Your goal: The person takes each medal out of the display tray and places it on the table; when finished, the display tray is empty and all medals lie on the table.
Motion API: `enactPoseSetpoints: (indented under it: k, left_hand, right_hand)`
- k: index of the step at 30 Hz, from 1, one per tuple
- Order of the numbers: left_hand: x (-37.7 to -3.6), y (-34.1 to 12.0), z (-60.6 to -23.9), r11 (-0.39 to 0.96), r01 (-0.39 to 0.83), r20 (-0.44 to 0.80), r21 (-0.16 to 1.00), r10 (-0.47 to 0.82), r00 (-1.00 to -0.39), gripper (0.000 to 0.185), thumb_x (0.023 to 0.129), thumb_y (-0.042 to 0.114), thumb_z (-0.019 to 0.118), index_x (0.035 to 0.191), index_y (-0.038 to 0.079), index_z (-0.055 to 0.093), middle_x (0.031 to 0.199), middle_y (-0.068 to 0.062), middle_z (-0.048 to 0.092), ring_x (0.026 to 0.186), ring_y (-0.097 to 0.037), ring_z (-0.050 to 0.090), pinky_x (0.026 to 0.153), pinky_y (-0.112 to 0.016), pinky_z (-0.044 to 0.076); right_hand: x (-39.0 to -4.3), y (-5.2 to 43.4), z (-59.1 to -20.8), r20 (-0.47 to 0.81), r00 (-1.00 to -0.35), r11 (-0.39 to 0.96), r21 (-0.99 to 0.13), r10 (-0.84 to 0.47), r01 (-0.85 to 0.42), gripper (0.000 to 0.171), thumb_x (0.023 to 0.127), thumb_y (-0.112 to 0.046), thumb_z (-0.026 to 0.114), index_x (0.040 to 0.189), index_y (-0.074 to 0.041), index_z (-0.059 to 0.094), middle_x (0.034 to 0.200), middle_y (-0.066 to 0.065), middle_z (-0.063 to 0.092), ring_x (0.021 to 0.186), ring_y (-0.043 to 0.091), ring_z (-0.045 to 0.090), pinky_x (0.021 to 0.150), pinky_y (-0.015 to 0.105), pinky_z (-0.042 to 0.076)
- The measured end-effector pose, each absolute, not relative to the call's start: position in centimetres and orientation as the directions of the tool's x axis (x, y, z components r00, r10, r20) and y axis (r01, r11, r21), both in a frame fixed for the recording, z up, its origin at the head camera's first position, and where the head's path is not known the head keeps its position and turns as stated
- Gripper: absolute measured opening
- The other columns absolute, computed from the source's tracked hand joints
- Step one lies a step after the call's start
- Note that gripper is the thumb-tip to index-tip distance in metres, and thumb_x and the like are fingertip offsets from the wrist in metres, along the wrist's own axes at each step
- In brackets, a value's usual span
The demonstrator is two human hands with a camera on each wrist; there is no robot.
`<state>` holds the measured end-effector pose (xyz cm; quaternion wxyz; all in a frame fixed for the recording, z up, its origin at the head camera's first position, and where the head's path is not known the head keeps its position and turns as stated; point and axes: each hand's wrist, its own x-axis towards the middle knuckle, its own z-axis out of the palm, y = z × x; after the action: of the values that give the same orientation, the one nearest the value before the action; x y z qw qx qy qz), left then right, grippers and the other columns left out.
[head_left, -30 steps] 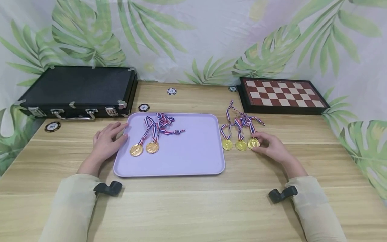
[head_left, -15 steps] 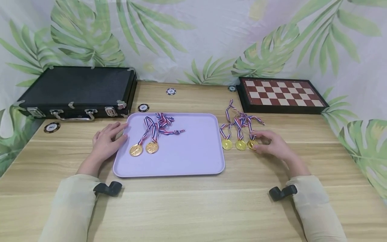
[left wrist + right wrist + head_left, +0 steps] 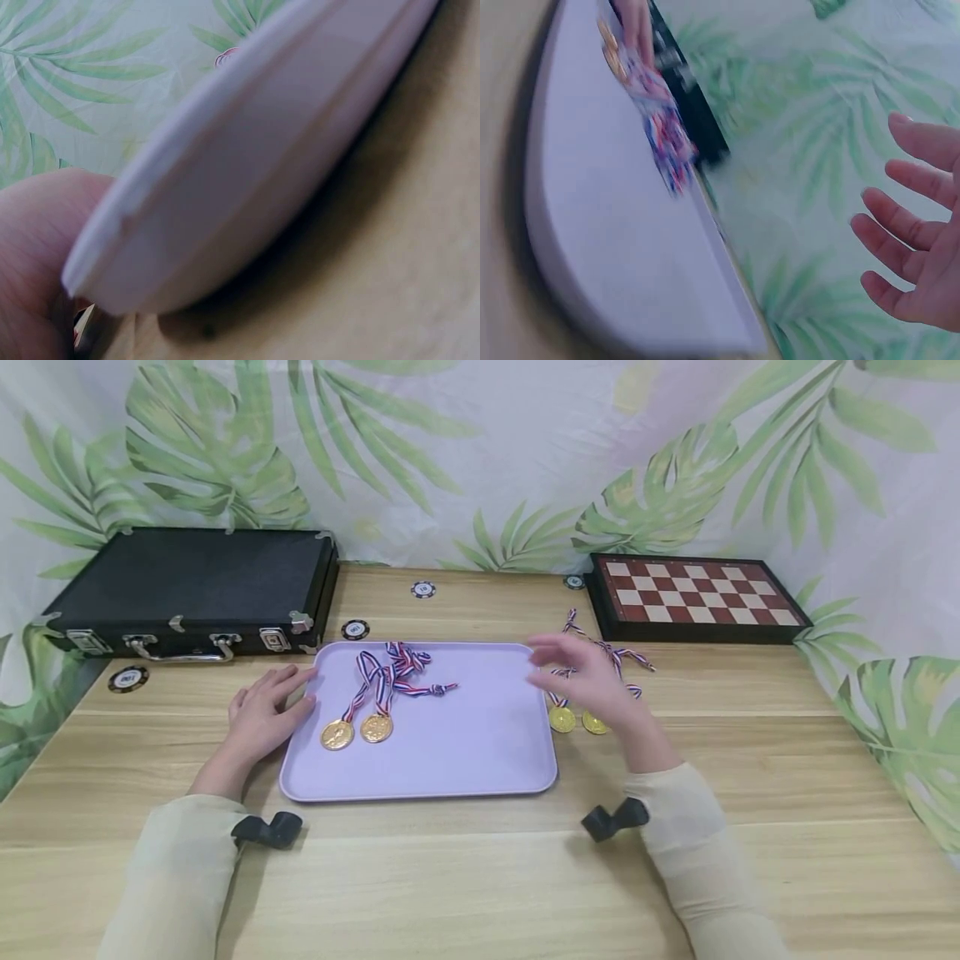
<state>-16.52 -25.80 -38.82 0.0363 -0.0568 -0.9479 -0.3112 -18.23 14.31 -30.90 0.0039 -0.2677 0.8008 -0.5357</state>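
Note:
My left hand [image 3: 262, 718] rests beside the lilac tray [image 3: 480, 752], its fingers and thumb at the left rim. On that tray lie two bronze-coloured medals, one [image 3: 337, 735] left of the other [image 3: 377, 727], with striped red, white and blue ribbons. Above the tray's right edge hovers my right hand [image 3: 585, 681], holding nothing; the right wrist view shows its fingers [image 3: 889, 247] spread. Behind and below it on the table, two yellow-gold medals [image 3: 562, 719] show with tangled ribbons [image 3: 630, 657]. A third gold medal is hidden by the hand and wrist.
A black briefcase [image 3: 202, 581] stands at the back left, and a folded chessboard [image 3: 697, 597] lies at the back right. Several poker chips [image 3: 355, 629] are scattered on the wooden table [image 3: 450, 877]. A leaf-patterned cloth [image 3: 510, 452] hangs behind.
My right hand has left the rightmost gold medal, risen and moved left to over the tray's right edge, its fingers opening out. The left hand has stayed at the tray.

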Motion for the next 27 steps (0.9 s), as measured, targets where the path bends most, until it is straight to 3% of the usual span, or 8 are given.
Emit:
enactPoseSetpoints:
  k: [7, 13, 22, 27]
  left_hand:
    - [-16.5, -25.8, -38.8, 0.806, 0.120, 0.091, 0.579, 0.083, -0.992, 0.047, 0.088, 0.030, 0.044, 0.129, 0.009, 0.040, 0.135, -0.023, 0.025, 0.124, -0.040, 0.012, 0.093, -0.057, -0.005]
    - [-16.6, -25.8, -38.7, 0.807, 0.118, 0.091, 0.579, 0.080, -0.993, 0.047, 0.088, 0.031, 0.044, 0.129, 0.009, 0.040, 0.135, -0.023, 0.025, 0.124, -0.040, 0.012, 0.093, -0.057, -0.005]
    - [-16.6, -25.7, -38.7, 0.806, 0.123, 0.091, 0.579, 0.086, -0.992, 0.047, 0.088, 0.031, 0.045, 0.129, 0.009, 0.040, 0.135, -0.023, 0.026, 0.124, -0.040, 0.012, 0.093, -0.057, -0.005]
    - [-16.5, -25.8, -38.7, 0.804, 0.139, 0.111, 0.578, 0.091, -0.990, 0.046, 0.087, 0.030, 0.045, 0.128, 0.008, 0.041, 0.134, -0.023, 0.027, 0.123, -0.040, 0.014, 0.092, -0.058, -0.004]
  right_hand:
    - [-17.5, 6.1, -32.2, 0.242, -0.789, 0.218, -0.879, -0.565, -0.425, 0.039, 0.075, -0.008, 0.066, 0.111, 0.000, 0.054, 0.089, 0.011, 0.059, 0.083, 0.018, 0.054, 0.078, 0.033, 0.043]
    - [-16.7, 1.0, -34.2, 0.158, -0.723, 0.285, -0.846, -0.672, -0.450, 0.035, 0.074, -0.013, 0.068, 0.106, -0.001, 0.058, 0.085, 0.010, 0.058, 0.071, 0.013, 0.052, 0.065, 0.020, 0.043]
    - [-17.2, -2.2, -37.0, 0.067, -0.805, 0.569, -0.673, -0.589, -0.472, 0.038, 0.073, -0.028, 0.068, 0.108, -0.013, 0.061, 0.066, -0.007, 0.051, 0.061, 0.006, 0.046, 0.055, 0.017, 0.036]
    - [-17.3, -2.8, -37.5, 0.047, -0.822, 0.681, -0.535, -0.567, -0.500, 0.048, 0.073, -0.038, 0.066, 0.115, -0.017, 0.057, 0.076, -0.006, 0.057, 0.070, 0.006, 0.050, 0.061, 0.019, 0.039]
